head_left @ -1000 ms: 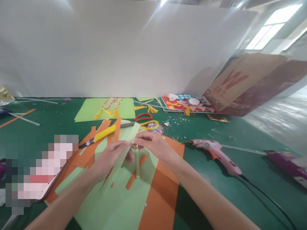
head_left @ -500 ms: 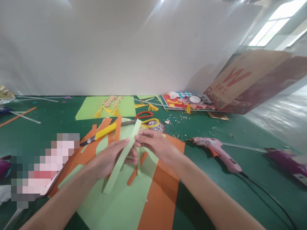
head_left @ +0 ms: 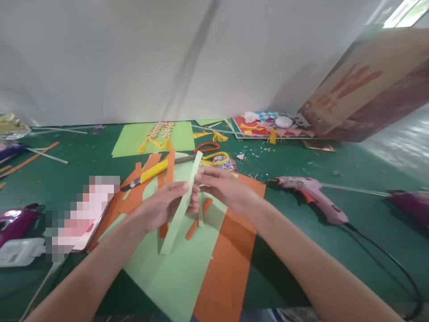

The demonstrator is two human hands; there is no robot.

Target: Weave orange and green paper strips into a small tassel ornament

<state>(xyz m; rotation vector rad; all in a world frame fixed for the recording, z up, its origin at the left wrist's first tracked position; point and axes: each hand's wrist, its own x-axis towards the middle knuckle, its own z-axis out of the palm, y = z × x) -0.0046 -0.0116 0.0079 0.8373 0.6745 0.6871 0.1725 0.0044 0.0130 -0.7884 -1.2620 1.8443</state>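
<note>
A pale green paper strip (head_left: 181,210) slants upright between my two hands, over sheets of green paper (head_left: 161,277) and orange paper (head_left: 234,250). My left hand (head_left: 166,203) pinches it with the thumb on its face, the fingers behind. From the other side my right hand (head_left: 223,185) closes its thumb and fingertips at the strip's edge. Beneath and beside the hands lie an orange strip (head_left: 197,221) and other narrow strips. Scissors with a yellow blade cover (head_left: 154,171) and a red and a yellow handle lie just beyond the hands.
A pink glue gun (head_left: 311,197) with a black cord lies to the right. At left are a blurred-out phone (head_left: 83,219) and a white charger (head_left: 22,252). Woven paper with yellow tassels (head_left: 161,132) lies at the back, a paper bag (head_left: 362,89) at back right.
The view has tilted down and shifted left, so the table's near edge now shows. Both hands keep hold of the green strip in nearly the same pose.
</note>
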